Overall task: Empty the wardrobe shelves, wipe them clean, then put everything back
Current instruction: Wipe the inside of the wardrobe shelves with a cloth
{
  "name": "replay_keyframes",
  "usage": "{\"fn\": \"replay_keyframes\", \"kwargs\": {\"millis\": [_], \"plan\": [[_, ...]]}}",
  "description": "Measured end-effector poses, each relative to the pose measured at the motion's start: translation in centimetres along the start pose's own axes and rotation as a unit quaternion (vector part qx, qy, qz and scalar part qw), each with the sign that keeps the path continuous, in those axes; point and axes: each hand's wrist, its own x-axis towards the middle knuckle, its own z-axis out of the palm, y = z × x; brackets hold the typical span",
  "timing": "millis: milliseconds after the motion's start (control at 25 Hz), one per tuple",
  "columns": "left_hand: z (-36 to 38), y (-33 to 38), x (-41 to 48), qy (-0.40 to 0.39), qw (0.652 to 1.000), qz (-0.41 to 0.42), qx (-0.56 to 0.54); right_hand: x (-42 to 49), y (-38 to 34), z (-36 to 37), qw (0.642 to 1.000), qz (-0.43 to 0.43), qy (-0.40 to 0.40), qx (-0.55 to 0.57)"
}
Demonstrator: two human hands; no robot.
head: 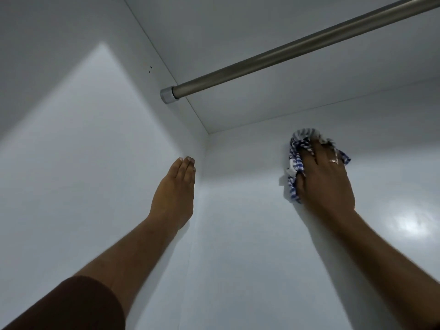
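I look up into a white wardrobe compartment. My right hand (pixel 325 177) lies flat with straight fingers and presses a blue-and-white checked cloth (pixel 296 160) against the back panel (pixel 250 210), just below the top board. A ring shows on one finger. My left hand (pixel 177 186) rests flat, fingers straight and together, against the left side panel (pixel 83 151) near the back corner. It holds nothing.
A metal hanging rail (pixel 297 47) runs from a grey socket (pixel 167 95) on the left panel up toward the top right, under the top board (pixel 250 96). No clothes or hangers are in view. A glare spot shines on the back panel at the right.
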Motion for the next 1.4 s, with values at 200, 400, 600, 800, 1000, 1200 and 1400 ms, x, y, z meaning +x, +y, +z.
{"fn": "replay_keyframes", "kwargs": {"millis": [200,400,600,800,1000,1200,1400], "plan": [[-0.3,0.7,-3.1,-0.014,0.999,0.033,-0.024,-3.6,-11.9,4.7,0.997,-0.048,-0.038,0.05],[-1.2,0.6,-3.6,-0.008,0.999,0.046,-0.006,-7.5,-23.1,6.6,0.99,-0.041,-0.069,0.114],[-0.8,0.8,-3.5,0.004,0.998,0.046,0.039,-7.9,-19.0,4.6,0.987,-0.083,-0.104,0.09],[0.2,1.0,-3.8,0.009,0.998,0.027,0.065,-7.9,-7.0,0.3,1.0,-0.016,-0.019,0.018],[0.4,1.1,-3.5,0.003,0.997,0.028,0.068,-7.6,-4.2,-0.5,0.999,0.043,-0.009,0.014],[-0.1,1.4,-3.9,-0.009,0.998,0.028,0.055,-7.9,-18.3,5.3,0.993,0.005,-0.054,0.109],[-0.5,1.1,-3.9,-0.008,0.998,0.029,0.058,-9.4,-21.1,4.1,0.986,-0.09,-0.124,0.065]]}}
